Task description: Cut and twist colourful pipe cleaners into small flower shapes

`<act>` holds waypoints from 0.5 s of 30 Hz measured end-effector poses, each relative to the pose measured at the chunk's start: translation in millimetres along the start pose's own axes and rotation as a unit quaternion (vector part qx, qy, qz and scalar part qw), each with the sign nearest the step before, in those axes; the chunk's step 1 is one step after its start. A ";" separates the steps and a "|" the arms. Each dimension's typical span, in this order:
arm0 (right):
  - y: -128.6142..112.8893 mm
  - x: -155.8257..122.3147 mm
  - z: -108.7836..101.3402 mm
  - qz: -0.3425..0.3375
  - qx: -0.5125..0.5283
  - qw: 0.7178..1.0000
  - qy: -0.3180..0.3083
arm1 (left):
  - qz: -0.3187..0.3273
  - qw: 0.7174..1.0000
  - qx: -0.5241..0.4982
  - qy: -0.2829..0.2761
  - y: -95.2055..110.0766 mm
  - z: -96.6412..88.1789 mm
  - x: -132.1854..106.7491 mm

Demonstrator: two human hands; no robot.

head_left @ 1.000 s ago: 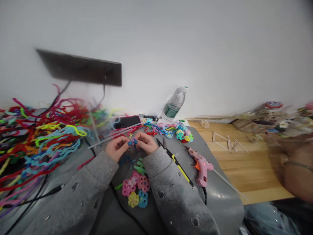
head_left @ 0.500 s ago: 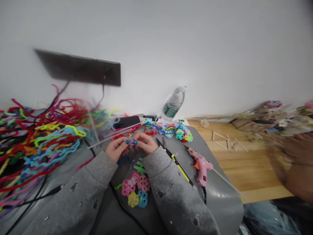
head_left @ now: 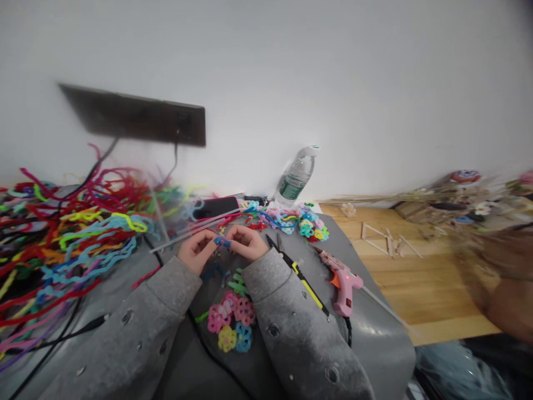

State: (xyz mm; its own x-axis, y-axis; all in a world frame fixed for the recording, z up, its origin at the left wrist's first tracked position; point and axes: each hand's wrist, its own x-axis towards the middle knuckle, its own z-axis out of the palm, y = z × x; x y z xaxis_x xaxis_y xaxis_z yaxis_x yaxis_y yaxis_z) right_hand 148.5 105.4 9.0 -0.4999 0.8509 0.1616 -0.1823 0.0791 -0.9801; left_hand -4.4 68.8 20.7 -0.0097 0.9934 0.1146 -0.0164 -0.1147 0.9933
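Between my fingertips is a small purple pipe-cleaner piece [head_left: 224,241], mostly covered by my thumbs. My left hand [head_left: 197,250] pinches it from the left, and my right hand [head_left: 246,243] pinches it from the right. Both thumbs show blue nails, close together. Just below my hands lie dark blue pipe-cleaner bits [head_left: 214,271] and a green zigzag pipe cleaner [head_left: 238,283]. Nearer me, between my forearms, sits a cluster of pipe-cleaner flowers [head_left: 227,338] in pink, yellow and blue.
Loose pipe cleaners [head_left: 95,239] heap at the left. Pliers [head_left: 306,283] and a pink glue gun [head_left: 343,286] lie right of my arm. Behind are a phone [head_left: 216,208], a water bottle [head_left: 295,178] and more flowers [head_left: 312,225]. Another person's blurred arm [head_left: 510,300] is at far right.
My fingertips have shifted slightly around the purple piece, which now shows less between my thumbs. At far right, the other person's hand has moved a little.
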 end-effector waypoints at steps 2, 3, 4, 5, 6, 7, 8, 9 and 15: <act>0.2 0.5 0.3 -0.003 0.009 1.000 0.012 | 0.003 1.000 0.004 0.006 -3.0 -1.9 1.8; 0.4 0.7 0.5 -0.006 0.015 1.000 0.018 | 0.005 1.000 0.007 0.004 -4.5 -3.4 3.0; 0.6 0.9 0.7 -0.008 0.019 1.000 0.021 | 0.006 1.000 0.010 -0.003 -5.9 -4.9 4.4; 0.8 1.0 0.9 -0.009 0.022 0.999 0.023 | 0.004 1.000 0.012 -0.015 -7.2 -6.5 5.7; 0.9 1.0 0.9 -0.010 0.024 0.999 0.024 | 0.003 1.000 0.013 -0.023 -8.4 -7.9 7.0; 1.1 0.9 0.8 -0.010 0.024 0.999 0.025 | -0.002 0.999 0.012 -0.032 -9.5 -9.0 8.0; 1.3 0.8 0.4 -0.009 0.023 0.999 0.025 | -0.008 0.999 0.009 -0.038 -10.5 -9.6 8.8; 1.7 0.6 -0.1 -0.009 0.022 0.999 0.027 | -0.018 0.999 0.002 -0.039 -11.4 -9.6 9.4; 7.0 1.1 -4.9 -0.025 0.020 0.998 0.047 | -0.081 0.994 -0.056 -0.050 -17.6 -5.8 9.2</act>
State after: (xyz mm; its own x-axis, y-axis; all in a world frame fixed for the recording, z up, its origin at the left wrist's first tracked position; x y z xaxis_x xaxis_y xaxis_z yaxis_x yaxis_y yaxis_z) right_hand 150.8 109.5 1.7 -0.4073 0.8921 0.1959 -0.2396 0.1026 -0.9654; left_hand -10.0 79.9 4.2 0.1016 0.9940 -0.0407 -0.1210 0.0530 0.9912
